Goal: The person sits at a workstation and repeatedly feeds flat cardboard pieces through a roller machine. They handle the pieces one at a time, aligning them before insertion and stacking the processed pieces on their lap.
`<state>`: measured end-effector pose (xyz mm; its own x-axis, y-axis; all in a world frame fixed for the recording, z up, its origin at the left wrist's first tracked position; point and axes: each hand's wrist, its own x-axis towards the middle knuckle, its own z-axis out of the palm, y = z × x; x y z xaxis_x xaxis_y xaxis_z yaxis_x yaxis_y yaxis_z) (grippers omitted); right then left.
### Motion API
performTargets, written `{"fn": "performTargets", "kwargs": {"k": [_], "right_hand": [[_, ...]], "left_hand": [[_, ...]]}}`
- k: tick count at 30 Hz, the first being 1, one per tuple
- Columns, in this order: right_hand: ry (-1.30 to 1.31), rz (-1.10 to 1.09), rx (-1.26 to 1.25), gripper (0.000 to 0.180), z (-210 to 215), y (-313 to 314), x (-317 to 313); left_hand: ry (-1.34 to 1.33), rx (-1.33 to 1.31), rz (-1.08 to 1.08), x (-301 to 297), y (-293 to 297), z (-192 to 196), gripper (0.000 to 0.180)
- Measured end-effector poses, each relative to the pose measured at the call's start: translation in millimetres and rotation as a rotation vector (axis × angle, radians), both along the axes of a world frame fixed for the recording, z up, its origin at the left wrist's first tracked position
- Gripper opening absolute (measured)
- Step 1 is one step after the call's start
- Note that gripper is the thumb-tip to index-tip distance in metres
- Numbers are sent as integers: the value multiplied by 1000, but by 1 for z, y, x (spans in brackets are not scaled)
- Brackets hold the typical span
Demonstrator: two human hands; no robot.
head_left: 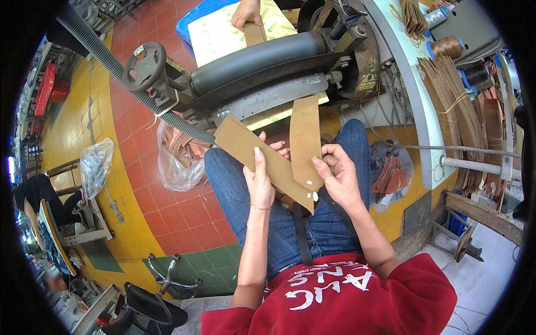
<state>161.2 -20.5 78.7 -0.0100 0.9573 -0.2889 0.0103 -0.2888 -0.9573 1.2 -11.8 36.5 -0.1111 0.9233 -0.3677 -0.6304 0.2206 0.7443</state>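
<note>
Centre of frame, over the lap: long tan strip (262, 162), lying diagonally from upper left to lower right, held by left hand (260, 181), fingers curled around its edge, thumb on top. Right of it: second strip (305, 142), upright, pinched at its lower end by right hand (338, 176), fingers closed. Strips overlap; contact point hidden. Top centre: another person's hand (246, 12) on a strip at the roller (254, 58).
</note>
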Motion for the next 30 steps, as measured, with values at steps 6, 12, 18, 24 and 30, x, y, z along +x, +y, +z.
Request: {"fn": "performTargets", "kwargs": {"k": [6,12,18,24,30], "right_hand": [[-29,12,16,23,3,2,0],[-54,19,-4,23,3,2,0],[-15,20,9,21,-3,2,-2],[187,-14,-65,15,-6,-10,14],[-35,109,40,13,-26,10,22]], "left_hand": [[0,-6,-7,0,1,1,53],[2,-8,-11,-1,1,2,52],[15,-8,-12,0,1,0,51],[94,-42,149,-18,3,-9,51],[122,-74,-18,-29,-8,-12,49]]}}
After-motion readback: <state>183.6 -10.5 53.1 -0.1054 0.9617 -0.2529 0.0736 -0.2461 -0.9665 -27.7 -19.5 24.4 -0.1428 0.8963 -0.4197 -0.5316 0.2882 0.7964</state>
